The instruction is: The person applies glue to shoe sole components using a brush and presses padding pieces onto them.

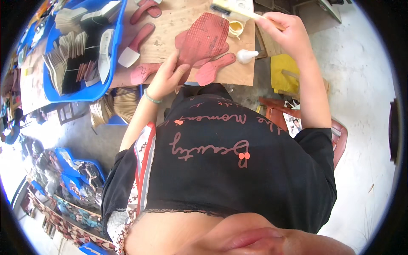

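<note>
My left hand (165,77) is closed on the narrow end of a red shoe sole (206,36) with a grid-marked face, held up over the table edge. Beyond it, my right hand (287,32) grips a brush (240,12) by its pale handle, and the dark bristles point left above the far part of the table. Below the brush stands a small open pot (235,28) with yellowish stuff round its rim. More red soles lie near my left hand, among them one sole (212,69) beside the held one and another (144,73) left of my wrist.
On the wooden table (165,21), a blue basket (115,55) at the left holds stacked soles. A white bottle (245,56) lies near the right edge. Under the table is a bundle of tan pieces (114,106). To the right are a yellow item (284,72) and a reddish chair (340,138).
</note>
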### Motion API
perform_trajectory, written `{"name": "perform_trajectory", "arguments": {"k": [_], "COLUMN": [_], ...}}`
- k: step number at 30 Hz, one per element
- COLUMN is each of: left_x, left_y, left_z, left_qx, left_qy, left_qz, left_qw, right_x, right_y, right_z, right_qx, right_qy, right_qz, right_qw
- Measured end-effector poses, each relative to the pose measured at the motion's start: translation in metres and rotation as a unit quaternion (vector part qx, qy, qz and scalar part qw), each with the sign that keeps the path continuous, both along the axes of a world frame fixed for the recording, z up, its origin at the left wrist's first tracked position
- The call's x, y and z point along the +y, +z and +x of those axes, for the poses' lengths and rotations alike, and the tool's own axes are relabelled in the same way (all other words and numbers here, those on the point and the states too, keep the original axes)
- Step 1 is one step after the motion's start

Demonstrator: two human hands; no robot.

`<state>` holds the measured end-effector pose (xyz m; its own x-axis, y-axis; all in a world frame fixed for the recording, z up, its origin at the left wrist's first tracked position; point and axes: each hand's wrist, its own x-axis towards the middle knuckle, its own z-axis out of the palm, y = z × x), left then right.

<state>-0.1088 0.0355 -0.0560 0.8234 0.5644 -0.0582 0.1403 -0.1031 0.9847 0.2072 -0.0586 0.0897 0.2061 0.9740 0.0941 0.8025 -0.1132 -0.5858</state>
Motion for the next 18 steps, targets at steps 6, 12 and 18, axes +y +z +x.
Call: {"name": "perform_trajectory", "arguments": {"k": [6,12,18], "left_x": [0.003,0.006,0.011], "left_y": [-0.005,0.001,-0.017], "left_z": [-0.01,-0.024,-0.041], "left_qx": [-0.025,-0.022,-0.033], "left_qy": [-0.025,-0.045,-0.05], "left_qz": [-0.002,0.001,-0.04], "left_qw": [0.999,0.999,0.997], "right_x": [0.008,0.009,0.007], "right_y": [0.022,0.026,0.018], "right_z": [-0.06,-0.076,-0.075], "right_qx": [-0.025,-0.009,-0.03], "right_qy": [0.15,0.056,0.012], "right_qz": [0.009,-0.013,-0.027], "right_qw": [0.988,0.998,0.999]}}
